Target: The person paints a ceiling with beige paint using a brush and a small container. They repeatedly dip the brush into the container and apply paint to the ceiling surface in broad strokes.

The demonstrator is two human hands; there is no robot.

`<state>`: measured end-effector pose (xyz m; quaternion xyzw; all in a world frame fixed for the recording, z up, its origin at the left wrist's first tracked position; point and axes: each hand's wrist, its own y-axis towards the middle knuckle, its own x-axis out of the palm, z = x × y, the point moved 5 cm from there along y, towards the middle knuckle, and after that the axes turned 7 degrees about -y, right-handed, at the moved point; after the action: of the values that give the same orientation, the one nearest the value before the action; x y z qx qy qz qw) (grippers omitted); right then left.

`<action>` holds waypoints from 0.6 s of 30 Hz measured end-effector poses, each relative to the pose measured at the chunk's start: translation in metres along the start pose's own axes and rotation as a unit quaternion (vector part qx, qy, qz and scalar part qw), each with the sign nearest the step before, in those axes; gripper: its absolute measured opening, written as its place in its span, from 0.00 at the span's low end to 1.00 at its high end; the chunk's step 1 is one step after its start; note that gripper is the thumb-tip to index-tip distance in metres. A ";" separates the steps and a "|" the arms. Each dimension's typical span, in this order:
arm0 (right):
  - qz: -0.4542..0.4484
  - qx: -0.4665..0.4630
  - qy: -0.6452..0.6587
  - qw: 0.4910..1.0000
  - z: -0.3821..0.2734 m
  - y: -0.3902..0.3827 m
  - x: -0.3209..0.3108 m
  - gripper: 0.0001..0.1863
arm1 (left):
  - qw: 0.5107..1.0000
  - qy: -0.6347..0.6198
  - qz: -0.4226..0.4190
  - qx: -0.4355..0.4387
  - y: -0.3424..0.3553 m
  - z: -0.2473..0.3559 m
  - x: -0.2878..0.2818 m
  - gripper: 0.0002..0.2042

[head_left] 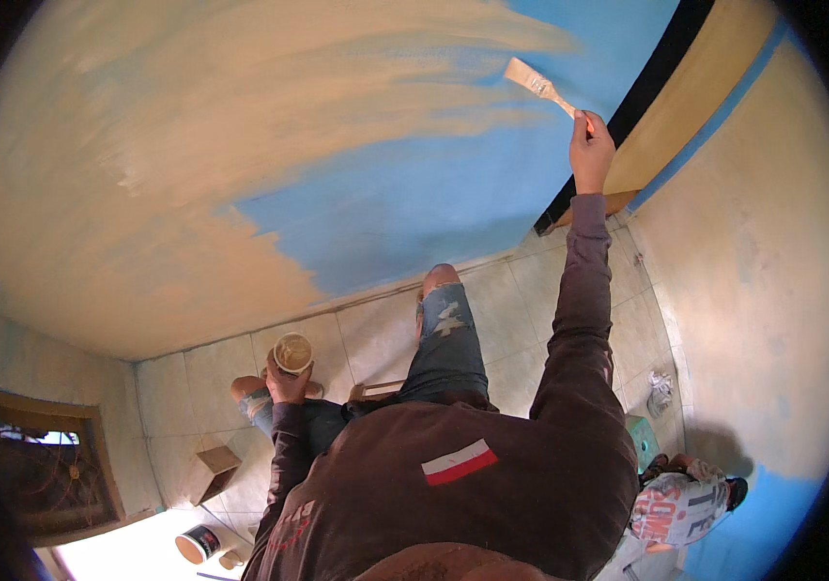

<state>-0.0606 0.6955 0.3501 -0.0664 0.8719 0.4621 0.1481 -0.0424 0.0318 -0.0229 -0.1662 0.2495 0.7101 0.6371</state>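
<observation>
My right hand (591, 150) is stretched far forward, its fingers closed round the handle of a flat paintbrush (534, 81). The brush's bristles are coated in tan paint and lie at or close to the wall; whether they touch it I cannot tell. Streaky tan paint covers much of the wall (192, 145), while a blue patch (376, 213) shows lower down and towards the right. Low on the left, my left hand (286, 385) is wrapped round a small cup of tan paint (292, 352), held upright near my knee.
A black-edged frame (649, 92) borders the wall on the right. Behind me at right, another person (690, 505) bends near a green box (642, 441). A crumpled plastic bag (660, 394) lies on the tiles. At left are a wooden box (214, 473) and a paint bucket (198, 544).
</observation>
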 end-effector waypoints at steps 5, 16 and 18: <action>0.116 -0.069 -0.090 0.987 -0.007 -0.008 -0.022 0.10 | 0.999 -0.030 -0.003 0.013 0.001 -0.004 0.003 0.46; 0.096 -0.151 -0.026 0.983 -0.141 -0.067 0.029 0.07 | 0.999 -0.029 0.002 0.037 0.003 -0.001 0.003 0.46; 0.056 -0.158 -0.016 0.986 -0.169 -0.079 0.029 0.08 | 0.999 -0.043 0.001 0.028 0.002 -0.006 0.003 0.46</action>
<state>-0.1016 0.5118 0.3682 -0.0322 0.7875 0.6030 0.1235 -0.0455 0.0308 -0.0297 -0.1174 0.2423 0.7098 0.6509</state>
